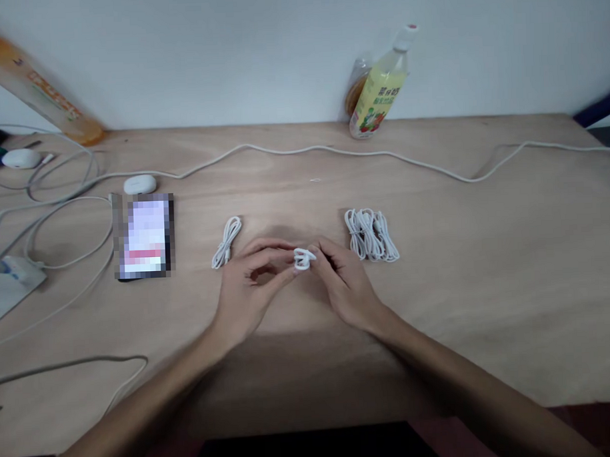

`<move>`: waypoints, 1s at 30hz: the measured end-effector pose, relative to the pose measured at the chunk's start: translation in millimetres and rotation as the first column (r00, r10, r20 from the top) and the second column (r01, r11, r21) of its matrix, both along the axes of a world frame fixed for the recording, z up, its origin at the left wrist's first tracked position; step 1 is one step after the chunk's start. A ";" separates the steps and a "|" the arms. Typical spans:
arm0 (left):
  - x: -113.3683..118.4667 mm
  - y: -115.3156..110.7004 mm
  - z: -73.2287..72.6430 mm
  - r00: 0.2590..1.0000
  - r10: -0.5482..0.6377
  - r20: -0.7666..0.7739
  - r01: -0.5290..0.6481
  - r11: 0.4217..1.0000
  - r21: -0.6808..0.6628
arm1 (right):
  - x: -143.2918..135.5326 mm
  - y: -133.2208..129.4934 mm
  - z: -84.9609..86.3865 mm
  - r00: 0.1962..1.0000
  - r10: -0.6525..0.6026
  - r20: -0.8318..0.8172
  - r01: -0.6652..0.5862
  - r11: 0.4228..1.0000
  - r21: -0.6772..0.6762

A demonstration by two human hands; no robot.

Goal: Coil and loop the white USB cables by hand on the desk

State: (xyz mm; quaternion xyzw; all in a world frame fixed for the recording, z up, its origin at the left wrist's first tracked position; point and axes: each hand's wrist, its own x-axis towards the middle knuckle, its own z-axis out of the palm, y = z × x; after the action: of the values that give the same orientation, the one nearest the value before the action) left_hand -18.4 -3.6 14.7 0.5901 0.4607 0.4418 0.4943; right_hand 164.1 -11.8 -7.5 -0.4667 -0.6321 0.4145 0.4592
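Note:
Between my two hands, at the middle of the table, is a small coiled white cable (302, 258). My left hand (254, 280) pinches it from the left with fingers and thumb. From the right, my right hand (344, 277) grips its other side, the fingertips pressed together. One tied white cable bundle (227, 242) lies just beyond my left hand. Several more tied white cables (370, 235) lie side by side past my right hand.
A phone (148, 237) and a white case (140, 185) lie at the left, near loose cables. One long white cable (322, 148) crosses the back. A yellow bottle (380, 89) and an orange bottle (45, 91) stand by the wall. A small white loop (315, 180) lies mid-table.

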 end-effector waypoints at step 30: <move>2.4 0.0 2.0 0.992 -0.053 0.117 0.076 0.976 -0.205 | 4.5 -2.6 -2.1 0.984 -0.028 0.178 -0.023 0.961 0.276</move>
State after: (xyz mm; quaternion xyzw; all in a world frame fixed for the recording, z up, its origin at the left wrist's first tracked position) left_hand -15.9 -3.7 16.7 0.5241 0.4569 0.4066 0.5926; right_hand 168.6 -14.4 -9.6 -0.4343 -0.7221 0.2776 0.4615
